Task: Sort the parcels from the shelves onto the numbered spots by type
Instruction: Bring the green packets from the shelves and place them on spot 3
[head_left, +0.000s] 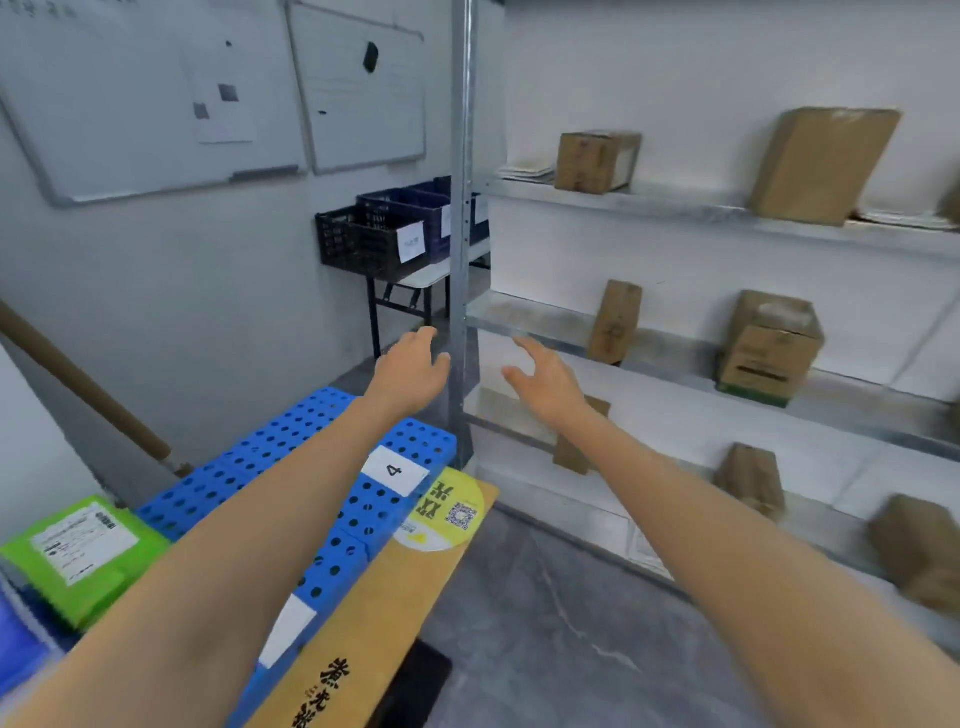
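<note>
Both my arms stretch forward toward the metal shelving (675, 205). My left hand (413, 366) is open and holds nothing, just left of the shelf post (461, 260). My right hand (545, 376) is open too, spread in front of the middle shelf, a short way left of a narrow upright brown box (615, 322). Further brown cardboard boxes stand on the shelves: a small one (595, 161) and a tall one (821, 166) on top, a squat one (769, 345) in the middle, several lower down. A green parcel (83, 556) lies on the blue perforated platform (332, 566), which carries a label "4" (395, 470).
Dark plastic crates (374, 239) stand on a small table behind the post. Whiteboards (156, 93) hang on the left wall. A yellow-orange strip with a round sticker (441, 514) runs along the platform's edge. Grey floor (545, 623) lies between platform and shelves.
</note>
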